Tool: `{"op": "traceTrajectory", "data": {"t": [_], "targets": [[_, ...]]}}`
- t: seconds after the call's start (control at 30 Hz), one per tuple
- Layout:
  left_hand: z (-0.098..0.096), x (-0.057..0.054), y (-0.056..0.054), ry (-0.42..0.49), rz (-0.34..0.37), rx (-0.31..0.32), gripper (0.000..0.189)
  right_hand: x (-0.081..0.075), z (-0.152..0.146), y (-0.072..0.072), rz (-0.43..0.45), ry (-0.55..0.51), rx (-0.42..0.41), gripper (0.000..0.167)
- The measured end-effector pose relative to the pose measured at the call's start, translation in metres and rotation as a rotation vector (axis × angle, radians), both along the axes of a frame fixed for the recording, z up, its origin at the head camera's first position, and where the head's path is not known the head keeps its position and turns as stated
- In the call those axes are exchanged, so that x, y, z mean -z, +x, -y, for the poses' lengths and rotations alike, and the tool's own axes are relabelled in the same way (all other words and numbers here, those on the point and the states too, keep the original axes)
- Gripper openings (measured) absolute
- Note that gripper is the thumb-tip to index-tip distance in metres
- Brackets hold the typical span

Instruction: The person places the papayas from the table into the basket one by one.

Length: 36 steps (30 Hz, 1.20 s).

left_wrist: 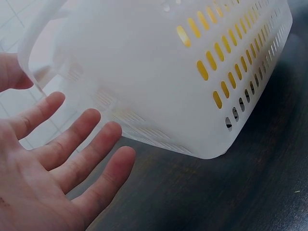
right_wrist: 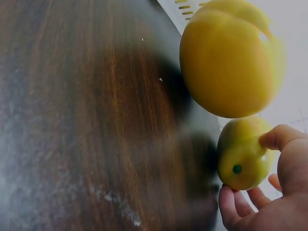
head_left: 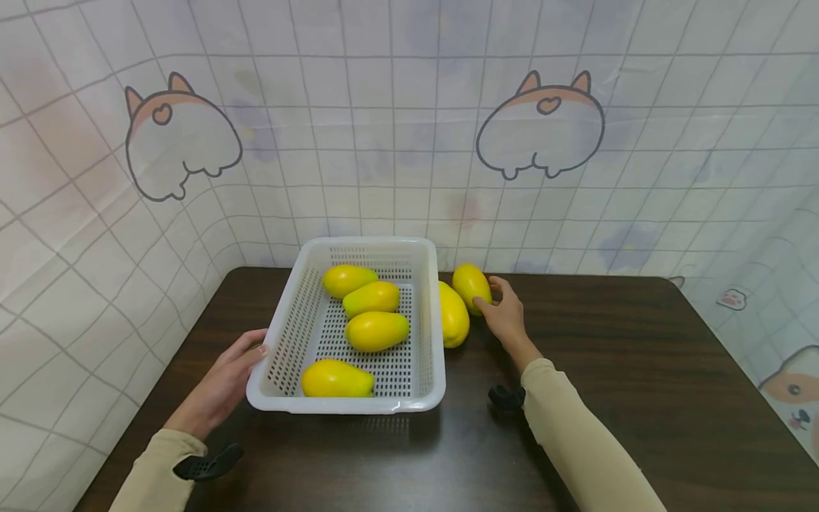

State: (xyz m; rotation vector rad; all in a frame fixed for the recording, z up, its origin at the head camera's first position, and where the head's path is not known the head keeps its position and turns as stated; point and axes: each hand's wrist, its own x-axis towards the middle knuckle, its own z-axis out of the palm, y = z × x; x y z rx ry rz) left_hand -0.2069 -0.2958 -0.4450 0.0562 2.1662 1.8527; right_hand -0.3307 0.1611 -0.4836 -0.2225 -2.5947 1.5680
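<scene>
A white perforated plastic basket (head_left: 429, 370) holds several yellow papayas (head_left: 377, 331) with greenish ends. My left hand (head_left: 220, 384) is at its left side, thumb by the rim; in the left wrist view the fingers (left_wrist: 91, 154) are spread and fairly straight beside the basket's wall (left_wrist: 144, 72). To the right of the basket, my right hand (head_left: 505, 313) holds a papaya (head_left: 470, 284) between thumb and fingers. The right wrist view shows this papaya's green-dotted end (right_wrist: 243, 163). A larger, ribbed yellow fruit (head_left: 453, 316) lies between it and the basket.
Everything stands on a dark wood-grain table (head_left: 640, 370). A white grid-patterned cloth (head_left: 397, 128) with cartoon animal drawings hangs behind the table and along its sides. Black wrist straps (head_left: 207, 466) show at both sleeves.
</scene>
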Motion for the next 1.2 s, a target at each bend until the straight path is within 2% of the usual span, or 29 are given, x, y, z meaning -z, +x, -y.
{"op": "traceTrajectory", "data": {"t": [0.3,0.53,0.8,1.2], "targets": [[-0.001,0.0,-0.001,-0.016,0.007,-0.015,0.049,0.0,-0.01,0.008,0.016,-0.049,-0.018,0.062],[0.0,0.0,0.0,-0.027,0.015,-0.025,0.049,0.002,-0.016,0.013,-0.02,-0.036,-0.019,0.062],[-0.001,0.001,-0.001,-0.007,0.011,-0.015,0.049,0.008,-0.017,0.004,-0.035,0.041,-0.05,0.078],[-0.001,-0.001,0.001,-0.006,0.006,-0.011,0.05,0.01,-0.012,0.0,-0.032,0.063,-0.026,0.073]]}}
